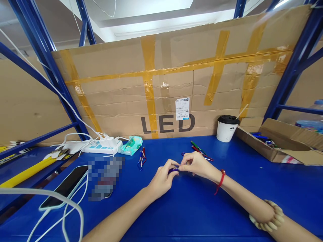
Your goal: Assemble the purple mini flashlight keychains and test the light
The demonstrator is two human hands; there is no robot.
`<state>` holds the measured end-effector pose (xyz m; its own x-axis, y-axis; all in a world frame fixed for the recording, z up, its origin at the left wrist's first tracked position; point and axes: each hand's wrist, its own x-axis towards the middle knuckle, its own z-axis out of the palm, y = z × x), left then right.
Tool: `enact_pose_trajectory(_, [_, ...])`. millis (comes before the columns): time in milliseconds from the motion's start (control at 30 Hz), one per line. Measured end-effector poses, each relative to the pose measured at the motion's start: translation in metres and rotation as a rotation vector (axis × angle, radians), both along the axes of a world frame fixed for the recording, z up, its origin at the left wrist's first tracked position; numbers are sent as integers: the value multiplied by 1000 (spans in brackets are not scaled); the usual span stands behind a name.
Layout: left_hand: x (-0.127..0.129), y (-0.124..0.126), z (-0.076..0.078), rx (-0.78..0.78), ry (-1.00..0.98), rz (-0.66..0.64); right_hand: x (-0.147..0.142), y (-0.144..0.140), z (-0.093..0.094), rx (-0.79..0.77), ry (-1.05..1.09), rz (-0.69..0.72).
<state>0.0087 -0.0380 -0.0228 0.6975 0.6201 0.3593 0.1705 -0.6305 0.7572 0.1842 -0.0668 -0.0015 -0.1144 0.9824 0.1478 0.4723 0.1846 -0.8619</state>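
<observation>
Both hands pinched on one tiny purple gadget, mid-bench

Left hand (163, 178) comes in from the lower left, forearm angled up, fingers curled so its grip closes on the near end of the small purple thing (173, 170); right hand (195, 164) reaches in from the lower right, wrist bent inward, fingertips nipped shut on the other end, so the two hands meet just above the blue bench (227, 201). A red string sits on the right wrist, a bead bracelet further up that arm. Just behind the hands lie green and red pens (200, 150), a paper cup (226, 128) stands further back right, and a phone (65, 186) lies well off left
</observation>
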Motion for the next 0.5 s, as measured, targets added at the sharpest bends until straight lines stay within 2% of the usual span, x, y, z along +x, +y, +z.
enact_pose_trajectory(200, [-1,2,1,52,7,23,-3,-1,4,-98,94,-30])
enact_pose_trajectory(500, [3,5,0,15,5,20,2,-1,9,-165,57,-19])
